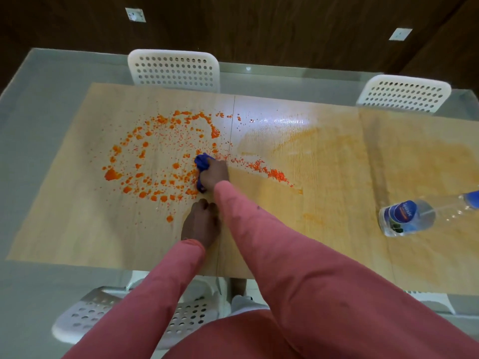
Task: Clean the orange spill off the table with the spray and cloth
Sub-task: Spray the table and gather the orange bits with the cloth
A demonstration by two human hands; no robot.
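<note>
Orange spill (160,156) lies in blobs and droplets across the left half of the wooden table top (77,216), with a thinner trail (261,168) running right. My right hand (213,174) grips a bunched blue cloth (202,161) and presses it onto the spill's right edge. My left hand (201,224) rests on the table just below the spill, fingers bent against the surface, holding nothing. A clear spray bottle (404,217) with a blue label lies on its side at the right. The table's right part shows a faint orange smear (425,161).
The wooden top sits on a glass table (39,104). Two white perforated chairs (173,69) (404,93) stand at the far side, and another white chair (85,314) is below the near edge. A dark wood wall is behind.
</note>
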